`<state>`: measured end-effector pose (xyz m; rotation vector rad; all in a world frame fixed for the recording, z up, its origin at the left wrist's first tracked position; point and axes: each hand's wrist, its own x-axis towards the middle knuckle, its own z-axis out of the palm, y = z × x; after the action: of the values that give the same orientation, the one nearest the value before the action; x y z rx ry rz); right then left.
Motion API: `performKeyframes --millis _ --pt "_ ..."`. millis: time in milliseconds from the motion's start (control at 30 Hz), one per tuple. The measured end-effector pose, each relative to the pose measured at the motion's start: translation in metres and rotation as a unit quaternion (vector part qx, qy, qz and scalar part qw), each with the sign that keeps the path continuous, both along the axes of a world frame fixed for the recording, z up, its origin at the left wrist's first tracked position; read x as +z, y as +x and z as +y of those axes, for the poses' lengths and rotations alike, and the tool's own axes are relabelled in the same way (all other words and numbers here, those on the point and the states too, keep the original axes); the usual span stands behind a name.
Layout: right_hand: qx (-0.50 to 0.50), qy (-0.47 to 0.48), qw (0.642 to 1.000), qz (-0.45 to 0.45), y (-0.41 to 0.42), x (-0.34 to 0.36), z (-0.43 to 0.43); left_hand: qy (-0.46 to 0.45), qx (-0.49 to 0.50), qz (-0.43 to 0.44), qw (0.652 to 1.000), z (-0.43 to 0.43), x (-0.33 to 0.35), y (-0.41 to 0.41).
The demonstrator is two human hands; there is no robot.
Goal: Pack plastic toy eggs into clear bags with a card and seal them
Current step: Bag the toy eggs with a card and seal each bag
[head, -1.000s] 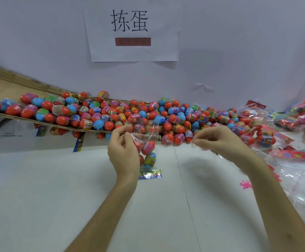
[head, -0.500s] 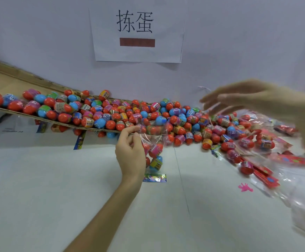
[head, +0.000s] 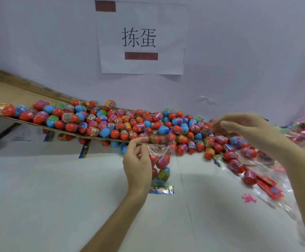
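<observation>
My left hand (head: 138, 164) pinches the top edge of a clear bag (head: 161, 166) that hangs upright on the white table. Inside the bag sit several toy eggs over a shiny card (head: 161, 190) at its bottom. A big heap of red, blue and pink toy eggs (head: 129, 122) lies behind it, spilling off a sloping cardboard sheet (head: 6, 91). My right hand (head: 246, 128) hovers over the right part of the heap, fingers stretched out to the left and holding nothing that I can see.
Filled clear bags of eggs with red cards (head: 253, 171) pile up at the right. Loose cards (head: 84, 150) lie under the cardboard's edge. A paper sign (head: 140, 40) hangs on the white wall. A pink mark (head: 248, 198) is on the table.
My right hand let go of the bag's top, swung up to the right, and now reaches left over the egg heap. My left hand kept its pinch on the bag.
</observation>
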<state>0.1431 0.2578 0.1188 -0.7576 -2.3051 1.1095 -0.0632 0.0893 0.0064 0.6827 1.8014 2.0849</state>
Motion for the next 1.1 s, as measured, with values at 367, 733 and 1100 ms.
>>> performKeyframes --millis 367,733,1100 --pt "-0.037 -0.172 0.984 0.029 -0.087 -0.108 -0.055 0.007 0.014 -0.009 1.000 0.002 -0.001 -0.004" --pt "-0.086 -0.257 0.945 0.183 -0.091 -0.111 -0.061 0.040 0.008 -0.076 0.996 0.006 -0.002 -0.009" --pt "-0.085 -0.264 0.935 0.222 -0.084 -0.110 -0.056 -0.013 -0.258 -0.158 0.953 0.005 0.005 -0.012"
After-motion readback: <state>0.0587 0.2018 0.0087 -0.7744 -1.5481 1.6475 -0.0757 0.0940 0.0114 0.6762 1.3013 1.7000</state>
